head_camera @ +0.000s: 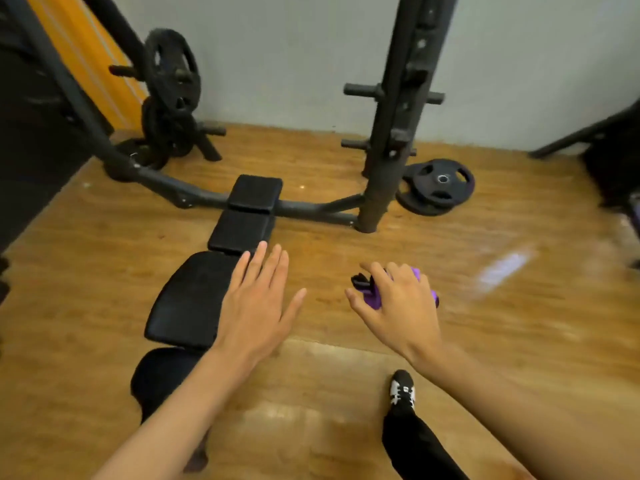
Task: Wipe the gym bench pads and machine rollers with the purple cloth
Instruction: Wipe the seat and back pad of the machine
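While the right hand (398, 306) grips the purple cloth (417, 274) bunched under its curled fingers, it is beside the bench, above the wooden floor (346, 161), so the cloth is not on any pad. The left hand (256, 306) is flat, fingers straight and a little spread, over the right edge of the long bench pad (187, 299). Whether it touches the pad, I cannot tell. Probably it reaches to steady the body before the cloth comes across.
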Motion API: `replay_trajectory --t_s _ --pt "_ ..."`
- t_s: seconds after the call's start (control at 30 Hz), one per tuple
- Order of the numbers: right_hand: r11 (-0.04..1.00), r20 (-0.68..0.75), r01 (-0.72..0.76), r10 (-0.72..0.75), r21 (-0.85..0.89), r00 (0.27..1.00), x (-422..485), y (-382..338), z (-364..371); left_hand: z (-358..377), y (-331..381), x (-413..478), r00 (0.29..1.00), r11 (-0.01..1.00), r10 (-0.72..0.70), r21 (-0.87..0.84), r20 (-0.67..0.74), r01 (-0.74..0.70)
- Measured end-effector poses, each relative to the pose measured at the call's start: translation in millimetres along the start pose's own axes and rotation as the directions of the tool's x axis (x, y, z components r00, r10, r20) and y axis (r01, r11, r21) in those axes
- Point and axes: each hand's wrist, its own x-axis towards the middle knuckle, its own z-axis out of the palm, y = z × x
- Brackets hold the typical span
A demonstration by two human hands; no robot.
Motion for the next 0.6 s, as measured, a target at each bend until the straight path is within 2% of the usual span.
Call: replay_trajectory --t_s 0.1,0.23,0.3,0.4,0.6 --pt "0.985 -0.064 -0.174 0.174 0.011 0.983 -33 60 -59 -20 89 37 0.978 0.978 0.205 0.02 0.048 -0.206" --pt "0.916 -0.163 -0.396 0.402 0.069 0.901 -84 152 -125 -29 224 66 0.912 0.915 0.403 0.002 0.084 -0.404" --pt "0.865 -0.21 -0.496 0.499 0.07 0.841 -110 203 -152 -26 294 79 0.858 0.863 0.499 0.016 0.12 -0.504" --pt "0.757 -0.276 -0.641 0.647 0.125 0.71 -155 293 -189 -19 417 107 0.753 0.759 0.632 0.051 0.182 -0.649" --pt "0.574 -0.394 -0.789 0.792 0.22 0.467 -229 449 -258 -14 626 151 0.541 0.534 0.819 0.093 0.189 -0.841"
